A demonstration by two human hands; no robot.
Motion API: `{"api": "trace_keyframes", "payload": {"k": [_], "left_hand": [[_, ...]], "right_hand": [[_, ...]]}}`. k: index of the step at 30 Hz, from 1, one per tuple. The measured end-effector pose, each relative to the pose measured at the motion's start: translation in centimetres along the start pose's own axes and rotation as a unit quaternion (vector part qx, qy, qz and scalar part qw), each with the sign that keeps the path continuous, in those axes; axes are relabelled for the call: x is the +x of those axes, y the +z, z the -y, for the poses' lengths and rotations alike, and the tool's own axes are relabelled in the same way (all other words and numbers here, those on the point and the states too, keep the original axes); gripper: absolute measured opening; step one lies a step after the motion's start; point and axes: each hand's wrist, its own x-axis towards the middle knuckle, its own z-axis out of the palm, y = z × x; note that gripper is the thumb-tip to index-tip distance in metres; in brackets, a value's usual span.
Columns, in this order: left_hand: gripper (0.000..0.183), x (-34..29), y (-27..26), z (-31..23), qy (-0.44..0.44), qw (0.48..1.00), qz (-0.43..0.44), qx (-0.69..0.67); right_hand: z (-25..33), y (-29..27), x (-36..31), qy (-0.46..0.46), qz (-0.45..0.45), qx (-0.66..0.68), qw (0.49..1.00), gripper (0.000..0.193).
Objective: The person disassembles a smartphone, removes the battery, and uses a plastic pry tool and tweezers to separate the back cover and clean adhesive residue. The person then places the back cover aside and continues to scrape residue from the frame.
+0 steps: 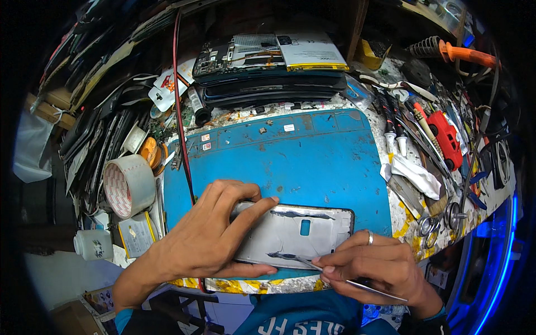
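A silver-grey phone housing [318,241] with a dark rim lies at the front of the blue mat [279,167]. Blue shows through a small rectangular cutout in it, and ragged dark strips run near both long edges. My left hand [220,234] grips its left end, fingers over the far edge and thumb along the near one. My right hand [385,268], with a ring on one finger, pinches a slim metal tool [368,288]. The tool's tip touches the near dark strip [285,256]. Whether it is tweezers or a pick, I cannot tell.
A stack of phone parts [268,78] stands behind the mat. A tape roll [129,186] and white bottle [93,244] are at left. Screwdrivers [389,120], a red toy car [445,140] and an orange-handled tool [469,54] crowd the right. A red cable [180,111] crosses the mat's left side.
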Motion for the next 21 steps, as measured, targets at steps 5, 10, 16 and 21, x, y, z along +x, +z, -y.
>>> {"api": "trace_keyframes", "payload": {"k": [5,10,16,21], "left_hand": [[0.085,0.2,0.0,0.0,0.003,1.0,0.003,-0.003],[0.084,0.1,0.0,0.0,0.006,1.0,0.0,-0.002],[0.101,0.1,0.2,-0.2,-0.018,1.0,0.013,0.007],[0.101,0.0,0.1,-0.2,-0.022,1.0,0.015,0.009]], "right_hand": [[0.0,0.1,-0.1,-0.003,0.005,-0.012,1.0,0.019],[0.2,0.4,-0.7,-0.028,0.04,-0.06,0.997,0.012],[0.2,1.4,-0.9,-0.056,-0.006,-0.093,0.994,0.028],[0.0,1.6,-1.1,-0.08,-0.027,-0.118,0.989,0.028]]}}
